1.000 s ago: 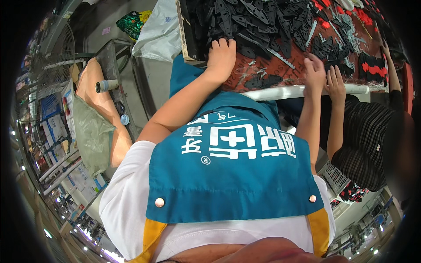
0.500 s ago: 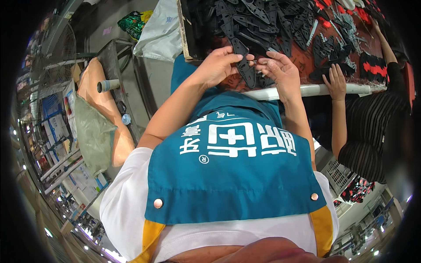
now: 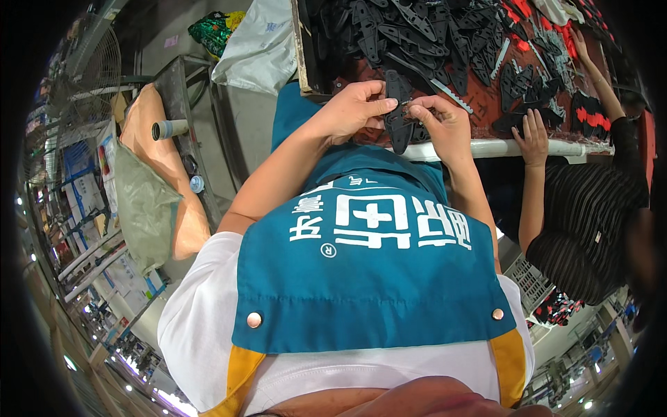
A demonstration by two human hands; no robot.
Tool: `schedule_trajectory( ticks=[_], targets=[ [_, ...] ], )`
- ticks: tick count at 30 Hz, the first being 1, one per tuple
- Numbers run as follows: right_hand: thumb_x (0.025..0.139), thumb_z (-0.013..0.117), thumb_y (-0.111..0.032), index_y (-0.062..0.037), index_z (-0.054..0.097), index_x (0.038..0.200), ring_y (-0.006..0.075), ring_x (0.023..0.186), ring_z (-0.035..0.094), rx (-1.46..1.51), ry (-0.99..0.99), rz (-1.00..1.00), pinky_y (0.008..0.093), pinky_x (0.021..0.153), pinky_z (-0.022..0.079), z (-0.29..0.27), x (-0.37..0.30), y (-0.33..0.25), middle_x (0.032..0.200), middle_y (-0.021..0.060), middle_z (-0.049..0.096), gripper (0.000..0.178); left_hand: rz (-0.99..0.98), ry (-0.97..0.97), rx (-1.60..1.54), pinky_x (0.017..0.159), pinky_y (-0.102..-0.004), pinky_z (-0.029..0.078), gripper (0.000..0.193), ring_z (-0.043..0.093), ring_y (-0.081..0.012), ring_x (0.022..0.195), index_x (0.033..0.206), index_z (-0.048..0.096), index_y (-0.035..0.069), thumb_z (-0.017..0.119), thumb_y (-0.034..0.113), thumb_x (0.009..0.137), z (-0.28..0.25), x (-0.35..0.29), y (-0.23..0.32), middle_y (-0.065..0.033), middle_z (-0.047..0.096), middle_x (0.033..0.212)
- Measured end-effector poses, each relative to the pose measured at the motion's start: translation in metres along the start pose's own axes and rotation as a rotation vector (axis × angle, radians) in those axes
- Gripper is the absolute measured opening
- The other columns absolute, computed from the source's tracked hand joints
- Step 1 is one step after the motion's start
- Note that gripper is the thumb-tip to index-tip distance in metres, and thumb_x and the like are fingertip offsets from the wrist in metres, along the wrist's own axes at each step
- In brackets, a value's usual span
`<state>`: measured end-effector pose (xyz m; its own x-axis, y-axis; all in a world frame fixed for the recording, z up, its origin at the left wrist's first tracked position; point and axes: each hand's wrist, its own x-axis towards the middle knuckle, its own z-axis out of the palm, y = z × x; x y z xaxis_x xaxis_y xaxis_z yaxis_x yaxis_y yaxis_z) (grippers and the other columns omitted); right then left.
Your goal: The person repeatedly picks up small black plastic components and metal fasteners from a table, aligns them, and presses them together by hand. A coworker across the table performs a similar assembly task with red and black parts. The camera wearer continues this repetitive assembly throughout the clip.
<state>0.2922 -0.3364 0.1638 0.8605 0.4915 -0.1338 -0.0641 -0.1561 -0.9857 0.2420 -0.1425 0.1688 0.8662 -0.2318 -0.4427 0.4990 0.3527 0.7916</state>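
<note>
My left hand (image 3: 356,111) grips a long, tapering black plastic part (image 3: 398,128) at its left edge, thumb on top. The part stands lengthwise over the table's near edge, its pointed end toward me. From the other side my right hand (image 3: 446,124) meets it with thumb and forefinger pinched at the part's middle. Whatever small piece lies in that pinch is hidden by the fingertips. Just beyond my hands, a toothed metal blade (image 3: 450,94) rests on the red tabletop (image 3: 484,111) beside a heap of similar black parts (image 3: 410,35).
A co-worker's hand (image 3: 533,139) rests at the table edge on my right. Red-and-black parts (image 3: 590,115) and grey strips (image 3: 549,48) lie beyond it. The table has a white padded edge (image 3: 486,146). At left stand a white sack (image 3: 258,52) and a metal-framed bench (image 3: 208,132).
The black part has swung more upright and shifted slightly right. My right fingers have closed in from open, with small shiny pieces, to a pinch at the part. A co-worker's far hand has moved.
</note>
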Motion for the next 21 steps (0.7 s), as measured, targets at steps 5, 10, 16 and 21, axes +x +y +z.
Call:
schedule_trajectory(
  ticks=[5,10,16,21],
  targets=[
    [0.086,0.065,-0.008,0.0025,0.067,0.09,0.0096,0.072,0.061,0.202,-0.022,0.057,0.023,0.069,0.05,-0.001,0.0,0.004,0.078,0.0047,0.067,0.011,0.009,-0.032,0.047,0.081,-0.028,0.053,0.028,0.061,-0.0118,0.092,0.115,0.054,0.0,0.058,0.017,0.093,0.0,-0.001,0.005,-0.0062,0.062,0.105],
    [0.086,0.065,-0.009,0.0024,0.067,0.091,0.0091,0.072,0.061,0.17,-0.029,0.055,0.0229,0.07,0.05,0.0,-0.002,0.005,0.078,0.0045,0.066,0.012,0.003,-0.044,0.056,0.082,-0.0285,0.053,0.028,0.061,-0.0123,0.093,0.114,0.054,-0.001,0.058,0.015,0.093,-0.001,-0.001,0.002,-0.0066,0.062,0.105],
    [0.085,0.066,-0.011,0.0022,0.066,0.088,0.0074,0.069,0.058,0.08,0.0,0.074,0.0216,0.066,0.047,0.006,-0.005,0.01,0.077,0.0034,0.066,0.013,0.143,0.044,0.263,0.075,-0.0241,0.051,0.024,0.058,-0.0082,0.084,0.112,0.056,0.0,0.057,0.014,0.093,0.0,0.001,-0.013,-0.0042,0.062,0.097],
    [0.084,0.069,-0.014,0.0014,0.066,0.083,0.0071,0.065,0.055,-0.145,0.096,0.042,0.0229,0.06,0.045,0.012,-0.009,0.013,0.073,0.004,0.065,0.016,0.204,0.111,0.435,0.062,-0.0205,0.043,0.018,0.051,-0.0044,0.073,0.108,0.057,0.002,0.055,0.013,0.093,0.005,0.004,-0.021,0.0006,0.06,0.089]
  ],
)
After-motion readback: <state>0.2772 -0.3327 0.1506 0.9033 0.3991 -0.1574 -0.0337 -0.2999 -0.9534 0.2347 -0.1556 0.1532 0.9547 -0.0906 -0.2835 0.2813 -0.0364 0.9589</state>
